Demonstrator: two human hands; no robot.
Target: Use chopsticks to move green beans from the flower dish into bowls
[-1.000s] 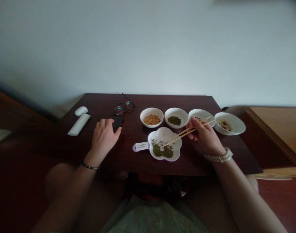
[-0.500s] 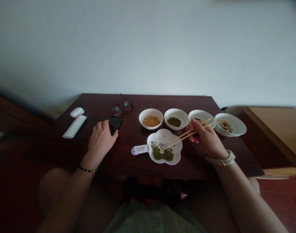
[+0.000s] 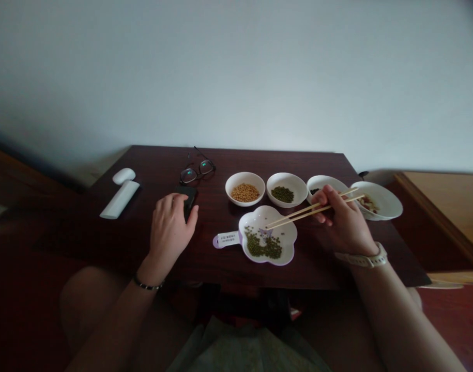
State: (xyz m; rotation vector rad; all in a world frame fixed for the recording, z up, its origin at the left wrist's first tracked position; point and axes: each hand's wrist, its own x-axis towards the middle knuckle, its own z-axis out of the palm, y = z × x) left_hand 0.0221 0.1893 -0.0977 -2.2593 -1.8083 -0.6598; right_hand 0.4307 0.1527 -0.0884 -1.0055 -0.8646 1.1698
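Observation:
My right hand (image 3: 342, 222) is closed round a pair of wooden chopsticks (image 3: 311, 209). Their tips reach over the white flower-shaped dish (image 3: 288, 235), near a purple figure printed on its bottom. Green mung beans (image 3: 273, 249) lie mostly in the near half of this dish; its labelled handle (image 3: 226, 239) points left. No bean can be made out between the tips. On the table's left side my left hand (image 3: 170, 225) lies with its thumb apart and fingers loosely bent, partly over a black phone (image 3: 188, 195). It does not grip the phone.
Behind the dish stand white bowls with yellow soybeans (image 3: 246, 193), mung beans (image 3: 283, 195), dark beans (image 3: 314, 191) and pale and reddish pieces (image 3: 370, 203). Glasses (image 3: 197, 171) lie behind the phone. A white case (image 3: 120, 200) and a rounded white object (image 3: 123, 176) are far left.
The chopstick tips have shifted away from the bean pile towards the upper part of the dish, and my right hand has moved right. My left hand has drawn back slightly towards me.

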